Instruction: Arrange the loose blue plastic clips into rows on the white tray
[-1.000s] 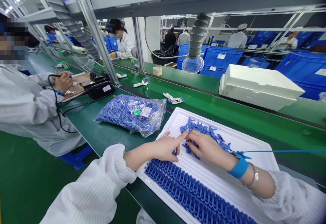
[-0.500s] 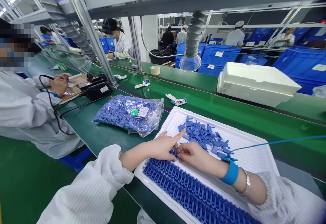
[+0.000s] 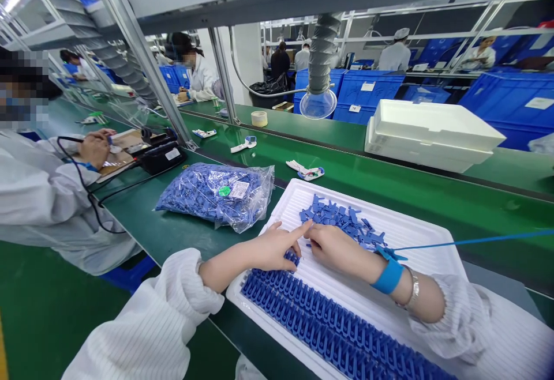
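My left hand (image 3: pixel 272 247) rests on the white ribbed tray (image 3: pixel 415 236), index finger stretched out toward a loose pile of small blue plastic parts (image 3: pixel 337 218), the other fingers curled over a blue part at the end of the upper row. My right hand (image 3: pixel 335 247), with a blue wrist strap (image 3: pixel 389 276) and a bracelet, lies beside it with fingers curled at the edge of the pile, pinching blue parts. Rows of blue parts (image 3: pixel 329 328) stand lined up along the tray's near side.
A clear bag of blue parts (image 3: pixel 216 195) lies left of the tray on the green bench. A person in white (image 3: pixel 38 195) works at the left beside a black device (image 3: pixel 162 155). White foam trays (image 3: pixel 433 135) are stacked at the back right; small white parts (image 3: pixel 305 169) lie on the belt.
My right hand drew back from the pile toward the upper row, then slid up to the pile's edge again. My left hand stayed with its finger pointing.
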Demonstrator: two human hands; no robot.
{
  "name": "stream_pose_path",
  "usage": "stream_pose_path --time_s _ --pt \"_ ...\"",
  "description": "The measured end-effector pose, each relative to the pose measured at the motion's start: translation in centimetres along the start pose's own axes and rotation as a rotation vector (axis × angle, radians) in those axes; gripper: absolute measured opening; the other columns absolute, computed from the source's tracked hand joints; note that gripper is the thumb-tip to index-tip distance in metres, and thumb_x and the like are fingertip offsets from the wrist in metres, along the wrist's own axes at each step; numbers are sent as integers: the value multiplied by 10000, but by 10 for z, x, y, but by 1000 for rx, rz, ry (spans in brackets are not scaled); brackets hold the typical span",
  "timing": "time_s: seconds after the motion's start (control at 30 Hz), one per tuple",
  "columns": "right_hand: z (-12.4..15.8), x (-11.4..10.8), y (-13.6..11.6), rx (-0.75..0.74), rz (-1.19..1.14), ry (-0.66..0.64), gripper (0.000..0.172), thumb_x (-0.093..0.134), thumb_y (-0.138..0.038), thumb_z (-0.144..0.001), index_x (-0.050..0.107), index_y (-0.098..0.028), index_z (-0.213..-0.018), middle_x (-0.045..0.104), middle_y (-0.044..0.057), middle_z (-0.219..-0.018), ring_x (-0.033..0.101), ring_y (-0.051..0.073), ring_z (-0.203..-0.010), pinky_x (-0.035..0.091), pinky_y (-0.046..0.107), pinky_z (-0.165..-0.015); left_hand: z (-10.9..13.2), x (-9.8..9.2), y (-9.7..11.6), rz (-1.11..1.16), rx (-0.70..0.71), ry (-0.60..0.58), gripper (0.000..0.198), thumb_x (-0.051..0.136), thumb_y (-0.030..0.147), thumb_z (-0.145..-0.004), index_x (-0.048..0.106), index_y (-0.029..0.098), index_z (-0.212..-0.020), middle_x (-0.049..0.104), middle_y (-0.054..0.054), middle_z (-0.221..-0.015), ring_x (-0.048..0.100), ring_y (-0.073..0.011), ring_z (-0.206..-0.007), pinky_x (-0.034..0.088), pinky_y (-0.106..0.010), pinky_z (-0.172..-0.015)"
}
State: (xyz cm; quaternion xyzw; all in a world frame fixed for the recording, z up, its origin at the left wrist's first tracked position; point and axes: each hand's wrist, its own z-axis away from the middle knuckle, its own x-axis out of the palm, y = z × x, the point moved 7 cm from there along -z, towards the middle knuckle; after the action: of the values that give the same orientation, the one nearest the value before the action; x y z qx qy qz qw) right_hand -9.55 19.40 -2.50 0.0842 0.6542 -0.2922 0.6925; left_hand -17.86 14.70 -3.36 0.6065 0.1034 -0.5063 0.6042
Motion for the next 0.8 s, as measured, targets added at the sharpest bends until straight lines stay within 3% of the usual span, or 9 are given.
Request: stream_pose_path --time_s 0.13,0.3,0.37,0.53,0.8 --pt "6 0 -4 -49 40 -38 234 456 -30 -783 633 -132 -896 603 100 -950 600 194 -773 383 266 -653 0 0 -1 23 -5 -5 1010 649 214 -765 -123 298 -1410 674 -4 -1058 561 -191 -1100 21 -559 -1102" --pt "5 4 -4 -19 32 -38 199 457 2 -741 617 -95 -807 613 130 -889 592 202 -735 368 274 -625 -1 -2 0 39 17 2 1044 663 193 -744 -132 259 -1417 674 -38 -1050 570 -204 -1048 356 -397 -999" --pt "5 1 -3 -8 -24 -9 179 463 -13 -741 606 -104 -799 616 112 -856 582 192 -739 365 265 -626 -1 -2 0 42 23 6 1060 668 179 -735 -141 243 -1417 674 -48 -1047 575 -202 -1028 414 -341 -927" --pt "14 -1 -2 0 -284 -36 105 514 -57 -730 577 -141 -726 586 -7 -621 527 110 -568 361 199 -531 -3 -1 -1 48 23 12 1075 687 189 -720 -127 254 -1419 677 -49 -1039 584 -204 -1008 431 -334 -900" --pt "15 21 -9 -15 -546 -43 29 550 -131 -776 573 -141 -760 612 -17 -651 569 108 -586 427 188 -543 -3 0 -5 51 5 10 1076 701 220 -714 -109 288 -1419 663 -55 -1059 569 -230 -1041 426 -364 -893"
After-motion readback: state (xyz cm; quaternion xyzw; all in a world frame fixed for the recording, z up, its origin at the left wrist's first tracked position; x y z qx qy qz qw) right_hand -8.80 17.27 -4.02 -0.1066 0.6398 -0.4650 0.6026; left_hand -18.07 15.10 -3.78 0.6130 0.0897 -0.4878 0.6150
